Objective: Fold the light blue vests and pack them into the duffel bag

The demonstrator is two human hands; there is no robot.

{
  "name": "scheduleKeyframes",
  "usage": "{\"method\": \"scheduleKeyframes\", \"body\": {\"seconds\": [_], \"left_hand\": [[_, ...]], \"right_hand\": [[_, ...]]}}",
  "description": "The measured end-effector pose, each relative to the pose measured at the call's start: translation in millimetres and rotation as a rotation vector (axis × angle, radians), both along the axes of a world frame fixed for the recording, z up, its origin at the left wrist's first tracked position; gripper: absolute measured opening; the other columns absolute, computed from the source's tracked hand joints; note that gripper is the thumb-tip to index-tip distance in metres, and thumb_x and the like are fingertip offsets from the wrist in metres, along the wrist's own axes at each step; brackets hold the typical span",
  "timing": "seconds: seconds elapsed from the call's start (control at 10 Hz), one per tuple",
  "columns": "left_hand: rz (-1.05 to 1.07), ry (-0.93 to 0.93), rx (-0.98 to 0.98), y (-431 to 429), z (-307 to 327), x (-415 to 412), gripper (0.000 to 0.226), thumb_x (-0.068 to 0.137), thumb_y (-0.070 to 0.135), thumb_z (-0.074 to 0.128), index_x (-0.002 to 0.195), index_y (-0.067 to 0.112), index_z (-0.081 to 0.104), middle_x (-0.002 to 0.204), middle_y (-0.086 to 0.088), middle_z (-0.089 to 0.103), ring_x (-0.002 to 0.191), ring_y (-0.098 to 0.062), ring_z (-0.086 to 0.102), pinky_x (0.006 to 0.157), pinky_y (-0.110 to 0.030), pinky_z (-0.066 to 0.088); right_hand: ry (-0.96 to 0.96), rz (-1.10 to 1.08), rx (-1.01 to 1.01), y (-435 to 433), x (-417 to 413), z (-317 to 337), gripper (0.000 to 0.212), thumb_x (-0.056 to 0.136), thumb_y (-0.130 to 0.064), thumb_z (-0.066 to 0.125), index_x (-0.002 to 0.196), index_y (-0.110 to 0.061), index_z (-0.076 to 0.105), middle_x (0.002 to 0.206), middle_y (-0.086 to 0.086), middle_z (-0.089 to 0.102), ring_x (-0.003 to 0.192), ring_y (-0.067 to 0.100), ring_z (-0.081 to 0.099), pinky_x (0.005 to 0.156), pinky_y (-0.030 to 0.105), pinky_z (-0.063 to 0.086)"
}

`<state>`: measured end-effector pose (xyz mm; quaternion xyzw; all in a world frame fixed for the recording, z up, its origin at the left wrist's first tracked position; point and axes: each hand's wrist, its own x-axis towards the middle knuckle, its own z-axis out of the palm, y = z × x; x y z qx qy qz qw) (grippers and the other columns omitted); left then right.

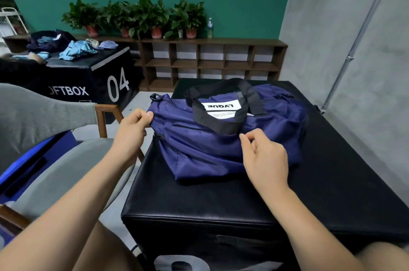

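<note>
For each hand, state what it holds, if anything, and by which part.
Both hold the duffel bag: the left hand pinches fabric at its end, the right hand pinches its top beside the handles.

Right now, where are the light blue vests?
The light blue vests lie heaped far left in the head view, on the black box marked 04, beside a purple cap.

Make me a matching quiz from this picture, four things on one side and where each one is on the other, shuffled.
1 duffel bag
2 light blue vests
3 potted plants
4 left hand

A on top of the wooden shelf
B pinching the bag's end
C on the near black box
D heaped on the box marked 04

Pairs: 1-C, 2-D, 3-A, 4-B
</note>
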<state>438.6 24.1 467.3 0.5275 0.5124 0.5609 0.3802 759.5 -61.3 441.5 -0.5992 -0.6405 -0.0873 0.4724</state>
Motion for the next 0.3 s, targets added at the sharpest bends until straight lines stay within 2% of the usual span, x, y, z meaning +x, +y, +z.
{"method": "scheduleKeyframes", "body": {"seconds": [0.1, 0.2, 0.3], "left_hand": [[0.040, 0.106, 0.009, 1, 9, 10, 0.038, 0.107, 0.035, 0.059, 0.072, 0.024, 0.050, 0.071, 0.006, 0.054, 0.063, -0.013, 0.040, 0.060, -0.036, 0.032], [0.064, 0.219, 0.068, -3, 19, 10, 0.031, 0.105, 0.035, 0.065, 0.082, 0.017, 0.055, 0.070, 0.011, 0.058, 0.066, -0.012, 0.051, 0.068, -0.043, 0.047], [0.012, 0.330, 0.113, -4, 43, 5, 0.026, 0.102, 0.039, 0.068, 0.090, 0.018, 0.059, 0.078, 0.005, 0.064, 0.078, -0.026, 0.063, 0.074, -0.061, 0.057]], "right_hand": [[-0.033, -0.009, -0.058, 4, 7, 12, 0.023, 0.104, -0.037, 0.063, 0.087, -0.021, 0.059, 0.054, -0.005, 0.052, 0.052, 0.025, 0.054, 0.055, 0.042, 0.049], [-0.059, 0.026, -0.104, -3, 15, 23, 0.021, 0.101, -0.040, 0.063, 0.089, -0.024, 0.059, 0.053, -0.005, 0.052, 0.053, 0.023, 0.055, 0.055, 0.040, 0.049], [-0.125, 0.009, -0.156, -6, 47, 44, 0.026, 0.099, -0.048, 0.063, 0.086, -0.027, 0.055, 0.052, -0.008, 0.052, 0.057, 0.022, 0.057, 0.058, 0.038, 0.047]]}}
